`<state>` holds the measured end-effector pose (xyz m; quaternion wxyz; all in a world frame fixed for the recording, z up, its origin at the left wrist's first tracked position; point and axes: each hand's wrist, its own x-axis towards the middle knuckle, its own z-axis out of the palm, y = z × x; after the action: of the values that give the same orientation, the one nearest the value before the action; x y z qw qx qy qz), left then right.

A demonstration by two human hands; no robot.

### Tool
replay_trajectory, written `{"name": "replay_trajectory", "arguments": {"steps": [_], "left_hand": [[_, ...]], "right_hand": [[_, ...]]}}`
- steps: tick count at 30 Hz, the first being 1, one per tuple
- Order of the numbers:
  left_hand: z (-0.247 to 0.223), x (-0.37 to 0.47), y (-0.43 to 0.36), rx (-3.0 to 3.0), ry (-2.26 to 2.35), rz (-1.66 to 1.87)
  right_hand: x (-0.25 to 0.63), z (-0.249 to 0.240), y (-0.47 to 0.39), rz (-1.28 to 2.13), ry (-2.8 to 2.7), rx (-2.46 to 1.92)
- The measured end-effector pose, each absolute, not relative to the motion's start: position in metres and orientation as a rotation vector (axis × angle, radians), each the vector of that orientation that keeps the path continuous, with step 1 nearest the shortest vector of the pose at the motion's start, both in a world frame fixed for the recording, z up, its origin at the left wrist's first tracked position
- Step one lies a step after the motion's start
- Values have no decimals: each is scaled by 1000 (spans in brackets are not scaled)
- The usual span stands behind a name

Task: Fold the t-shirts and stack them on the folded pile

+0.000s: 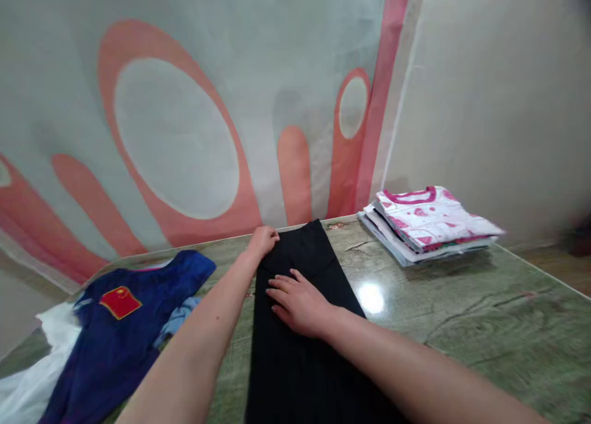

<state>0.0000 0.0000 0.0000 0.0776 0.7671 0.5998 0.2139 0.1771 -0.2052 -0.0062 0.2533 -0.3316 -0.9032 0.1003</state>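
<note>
A long black garment, by its waistband-like seam a pair of black pants (295, 362), lies flat and narrow on the table and runs from the far edge toward me. At its far left corner, my left hand (264, 240) is closed on the fabric, fingertips curled at the edge. My right hand (298, 304) rests palm down on the upper part of the pants with its fingers spread. The near end of the pants runs out of view, partly under my right forearm.
A stack of folded clothes (434, 218) with a pink-and-white top stands at the back right. On the left lie a navy T-shirt (124, 344) with a red patch, white cloth (60, 338) and light-blue cloth (178, 316). The wood-patterned table (498, 325) meets a patterned wall (258, 73) behind.
</note>
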Motion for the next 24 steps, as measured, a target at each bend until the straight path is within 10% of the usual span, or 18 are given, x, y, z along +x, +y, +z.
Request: {"name": "replay_trajectory", "arguments": {"steps": [13,24], "left_hand": [[56,17,43,2209,2065,807],[0,24,-45,2496,1755,556]], "right_hand": [[177,-6,-203,297,-2455,-911],[176,-2,-205,301,-2445,-908]]}}
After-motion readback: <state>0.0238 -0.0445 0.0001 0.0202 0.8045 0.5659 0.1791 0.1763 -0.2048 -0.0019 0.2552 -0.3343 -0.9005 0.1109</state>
